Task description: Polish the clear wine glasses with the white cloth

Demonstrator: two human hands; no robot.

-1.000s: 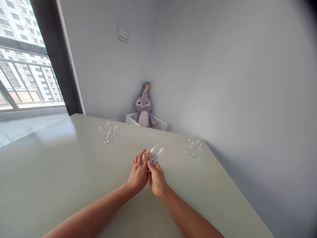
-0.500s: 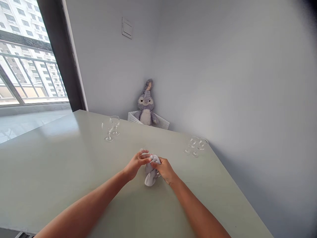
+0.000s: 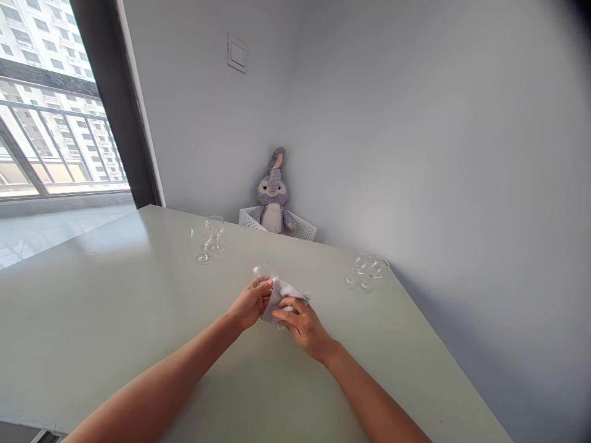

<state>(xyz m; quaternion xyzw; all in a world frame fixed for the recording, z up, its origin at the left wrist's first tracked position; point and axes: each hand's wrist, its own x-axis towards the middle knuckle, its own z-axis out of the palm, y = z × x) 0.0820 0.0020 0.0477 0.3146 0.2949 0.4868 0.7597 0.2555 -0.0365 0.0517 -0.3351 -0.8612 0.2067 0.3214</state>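
Over the middle of the table, my left hand is closed with thumb and fingers pinched around a clear stemmed glass. Part of that glass shows beyond the fingertips; the rest is hidden by the hand and a cloth. The pale grey cloth lies partly spread against the glass, one corner sticking out to the right. My right hand grips the cloth from the near right side, its fingers curled over it. Both hands are close together, and the left fingertips meet the cloth's edge.
Two stemmed glasses stand upright at the back left of the pale table. Two more stemmed glasses stand near the right edge. Behind the table, a plush rabbit sits in a white perforated basket against the wall.
The cloth has gone from a bunched, hanging shape to a more spread one. My left fingers have closed round the glass, and my right hand has turned and shifted slightly nearer.
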